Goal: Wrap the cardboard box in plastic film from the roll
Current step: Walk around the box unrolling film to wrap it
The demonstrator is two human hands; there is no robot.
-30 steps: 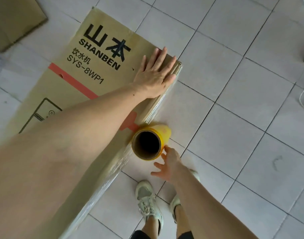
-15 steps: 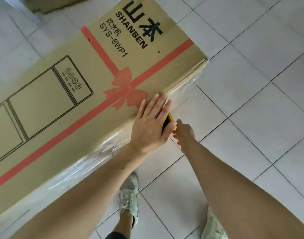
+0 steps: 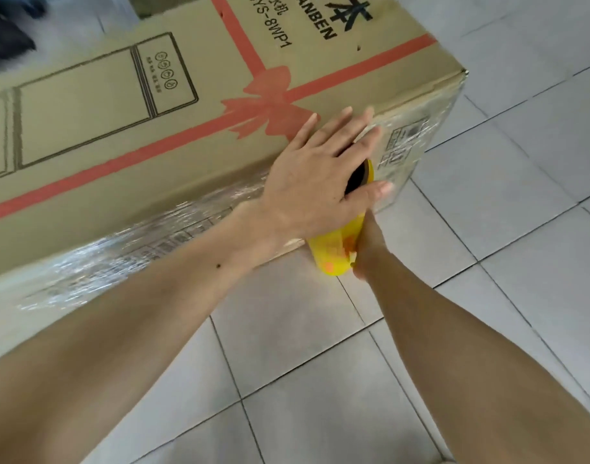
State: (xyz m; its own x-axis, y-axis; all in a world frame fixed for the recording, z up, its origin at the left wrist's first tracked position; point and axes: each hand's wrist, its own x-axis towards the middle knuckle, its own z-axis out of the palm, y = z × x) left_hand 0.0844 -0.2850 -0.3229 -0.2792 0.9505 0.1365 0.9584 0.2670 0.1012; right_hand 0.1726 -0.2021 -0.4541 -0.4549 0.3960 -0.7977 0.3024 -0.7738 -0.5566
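roll [image 3: 335, 251] between both hands, against cardboard box [image 3: 186, 135].

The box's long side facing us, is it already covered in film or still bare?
Covered: shiny, wrinkled film lies along that side of the cardboard box; its printed top looks bare.

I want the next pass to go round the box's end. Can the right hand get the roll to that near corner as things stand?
Probably yes. The right hand already holds the yellow roll against the cardboard box near that corner, and only bare floor tile lies beyond it.
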